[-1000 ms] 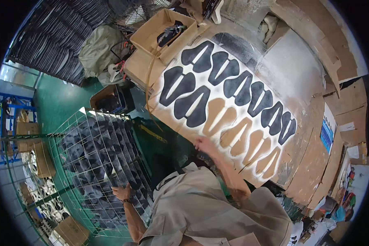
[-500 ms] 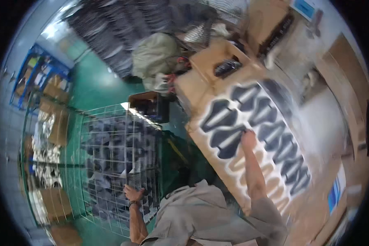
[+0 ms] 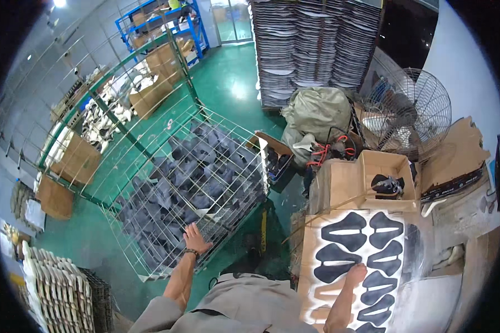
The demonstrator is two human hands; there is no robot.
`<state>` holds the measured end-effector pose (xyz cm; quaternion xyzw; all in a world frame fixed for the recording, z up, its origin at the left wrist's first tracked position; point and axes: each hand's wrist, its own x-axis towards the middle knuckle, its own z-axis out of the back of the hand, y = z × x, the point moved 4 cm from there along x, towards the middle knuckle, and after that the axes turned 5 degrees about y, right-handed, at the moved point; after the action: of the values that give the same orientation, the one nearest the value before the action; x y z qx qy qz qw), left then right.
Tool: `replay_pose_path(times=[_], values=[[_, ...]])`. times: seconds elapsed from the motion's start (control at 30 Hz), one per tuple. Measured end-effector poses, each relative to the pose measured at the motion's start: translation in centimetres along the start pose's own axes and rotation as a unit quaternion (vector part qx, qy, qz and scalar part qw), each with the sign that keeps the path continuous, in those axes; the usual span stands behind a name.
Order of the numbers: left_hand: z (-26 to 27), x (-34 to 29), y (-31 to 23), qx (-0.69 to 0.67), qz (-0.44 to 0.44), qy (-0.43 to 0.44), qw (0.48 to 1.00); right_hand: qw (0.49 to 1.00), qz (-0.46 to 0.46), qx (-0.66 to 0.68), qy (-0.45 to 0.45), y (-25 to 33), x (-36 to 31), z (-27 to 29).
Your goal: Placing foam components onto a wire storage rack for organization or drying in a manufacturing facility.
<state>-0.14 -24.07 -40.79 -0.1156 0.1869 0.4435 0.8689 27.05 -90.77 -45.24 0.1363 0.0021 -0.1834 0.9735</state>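
My left hand, fingers stretched apart, rests at the near top edge of a wire cage cart. Inside the cage lie many dark grey shaped pieces. On the right, my right hand is closed at the right tip of a dark flat butterfly-shaped piece with a slot through its middle. That piece lies on a cardboard sheet marked with white sprayed outlines. Similar dark pieces form a column to the right of the hand. Bare tan shapes show in the sheet below the held piece.
Beyond the sheet stands an open carton with a dark bundle. A fan, a green-grey sack and tall stacked sheets are behind. White stacked pieces stand at lower left; cartons line the left.
My view has swung and levelled, so the cage and the cardboard sit differently in it. My right hand stays at the same dark piece, and my left hand stays by the cage.
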Motion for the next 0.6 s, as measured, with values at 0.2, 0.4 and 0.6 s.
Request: replay_pose_path(times=[0.2,0.4,0.6], values=[[-0.3,0.2,0.1,0.003,-0.008,0.001,1.000,0.992,0.079,0.033,-0.091,1.5,-2.7,2.0],[0.2,-0.6,0.1,0.004,0.001,0.014,1.000,0.984,-0.070,0.159,-0.047,1.2,-1.5,1.1],[0.3,-0.4,-0.1,-0.005,-0.006,-0.013,1.000,0.988,-0.007,0.140,0.067,-1.2,0.9,-1.6]])
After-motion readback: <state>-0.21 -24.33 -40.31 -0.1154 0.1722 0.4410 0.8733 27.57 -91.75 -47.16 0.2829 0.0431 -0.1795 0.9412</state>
